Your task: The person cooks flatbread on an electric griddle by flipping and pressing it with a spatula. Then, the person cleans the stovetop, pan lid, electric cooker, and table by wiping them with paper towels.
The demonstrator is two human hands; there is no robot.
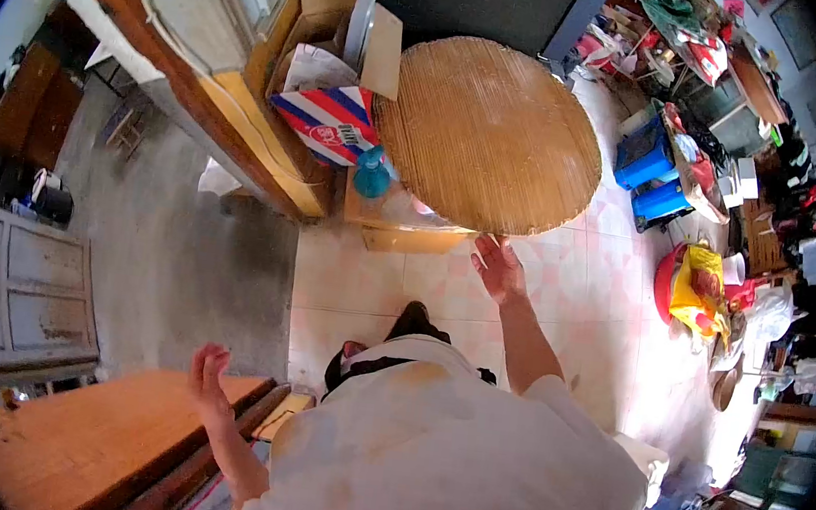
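A large round woven disc (pixel 492 134) lies over a low wooden stand (pixel 410 240) in the upper middle. My right hand (pixel 500 269) is just below the disc's near edge, with its fingers apart and nothing held; whether a fingertip touches the rim I cannot tell. My left hand (pixel 210 374) is raised at the lower left, fingers loosely apart and empty, beside a wooden board (pixel 106 432). Left of the disc, a teal bottle (pixel 372 172) stands by a red, white and blue striped package (pixel 327 123).
An open cardboard box (pixel 383 51) sits behind the striped package. Blue bins (pixel 643 153) and a yellow bag (pixel 700 288) in a red tub (pixel 665 282) stand to the right. A wooden door frame (pixel 283 160) rises at the left, and a panelled door (pixel 40 284) is farther left.
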